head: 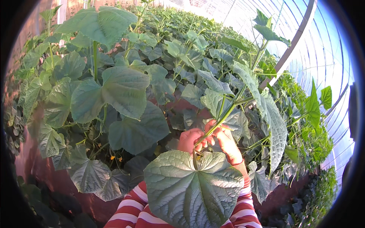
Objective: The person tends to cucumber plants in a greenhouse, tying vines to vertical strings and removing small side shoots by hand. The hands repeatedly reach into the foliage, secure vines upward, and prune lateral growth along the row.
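Observation:
A thick green cucumber vine stem (pixel 234 105) slants from the upper right down to my hands. My left hand (pixel 190 140) curls around its lower stretch, with some fingers hidden behind the stem. Close beside it, my right hand (pixel 226 141) grips the same stem from the right; leaves partly cover its fingertips. A broad cucumber leaf (pixel 196 186) hangs just below both hands and hides part of my forearms and striped sleeves. Another large leaf (pixel 275 125) droops from the vine to the right of my right hand.
Dense cucumber plants (pixel 159 31) stretch ahead. Large leaves (pixel 114 91) crowd in on the left. Small yellow flowers (pixel 112 157) show low down. A slanting greenhouse post (pixel 293 42) stands at right before the ribbed film wall (pixel 328 59). Reddish ground (pixel 85 203) shows between plants.

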`<state>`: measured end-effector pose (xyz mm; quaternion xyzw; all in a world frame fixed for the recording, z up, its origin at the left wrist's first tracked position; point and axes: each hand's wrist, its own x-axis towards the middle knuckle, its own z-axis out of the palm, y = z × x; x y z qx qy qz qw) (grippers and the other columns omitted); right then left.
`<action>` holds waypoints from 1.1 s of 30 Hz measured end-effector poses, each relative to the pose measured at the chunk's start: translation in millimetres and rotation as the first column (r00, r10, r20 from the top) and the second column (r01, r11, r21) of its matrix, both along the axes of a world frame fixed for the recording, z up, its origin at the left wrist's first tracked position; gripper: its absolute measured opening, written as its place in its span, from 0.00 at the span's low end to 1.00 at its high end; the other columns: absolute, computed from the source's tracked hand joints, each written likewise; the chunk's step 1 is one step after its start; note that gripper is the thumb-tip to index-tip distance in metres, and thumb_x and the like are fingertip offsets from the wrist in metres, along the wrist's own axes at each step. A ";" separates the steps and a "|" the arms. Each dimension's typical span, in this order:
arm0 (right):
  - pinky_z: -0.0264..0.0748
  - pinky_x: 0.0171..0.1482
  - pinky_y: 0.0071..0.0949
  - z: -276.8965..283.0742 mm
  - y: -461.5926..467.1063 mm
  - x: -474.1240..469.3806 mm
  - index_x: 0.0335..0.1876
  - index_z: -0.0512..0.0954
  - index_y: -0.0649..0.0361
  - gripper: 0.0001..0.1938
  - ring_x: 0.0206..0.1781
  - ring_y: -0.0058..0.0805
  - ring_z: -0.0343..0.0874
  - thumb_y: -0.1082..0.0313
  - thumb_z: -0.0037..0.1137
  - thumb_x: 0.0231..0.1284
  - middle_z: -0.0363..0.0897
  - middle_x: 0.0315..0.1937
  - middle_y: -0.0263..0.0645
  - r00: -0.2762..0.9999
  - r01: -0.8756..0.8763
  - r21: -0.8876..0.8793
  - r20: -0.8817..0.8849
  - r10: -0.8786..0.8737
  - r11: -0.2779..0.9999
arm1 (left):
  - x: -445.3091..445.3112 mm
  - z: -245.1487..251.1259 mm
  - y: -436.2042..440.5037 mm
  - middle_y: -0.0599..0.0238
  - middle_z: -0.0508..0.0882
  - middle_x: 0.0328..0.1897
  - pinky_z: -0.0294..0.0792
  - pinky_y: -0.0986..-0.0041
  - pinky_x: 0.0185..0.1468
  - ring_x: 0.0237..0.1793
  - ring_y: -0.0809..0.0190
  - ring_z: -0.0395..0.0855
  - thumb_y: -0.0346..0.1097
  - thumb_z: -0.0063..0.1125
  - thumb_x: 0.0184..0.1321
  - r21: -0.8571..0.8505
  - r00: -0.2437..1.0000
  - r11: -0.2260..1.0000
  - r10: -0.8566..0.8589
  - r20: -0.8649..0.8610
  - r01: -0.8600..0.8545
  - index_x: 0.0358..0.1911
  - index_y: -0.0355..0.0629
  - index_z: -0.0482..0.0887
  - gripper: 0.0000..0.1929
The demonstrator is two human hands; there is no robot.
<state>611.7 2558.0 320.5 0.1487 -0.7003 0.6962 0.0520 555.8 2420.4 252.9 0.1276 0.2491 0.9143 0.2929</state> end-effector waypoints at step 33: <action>0.74 0.32 0.31 -38.6 10.1 -11.2 0.49 0.75 0.63 0.12 0.28 0.28 0.81 0.69 0.55 0.63 0.82 0.25 0.41 0.912 0.263 0.549 0.126 -0.390 0.793 | -54.8 34.2 0.0 0.66 0.84 0.32 0.74 0.77 0.42 0.33 0.72 0.81 0.32 0.49 0.74 -0.265 0.664 0.940 -0.059 -0.745 -0.215 0.49 0.32 0.83 0.12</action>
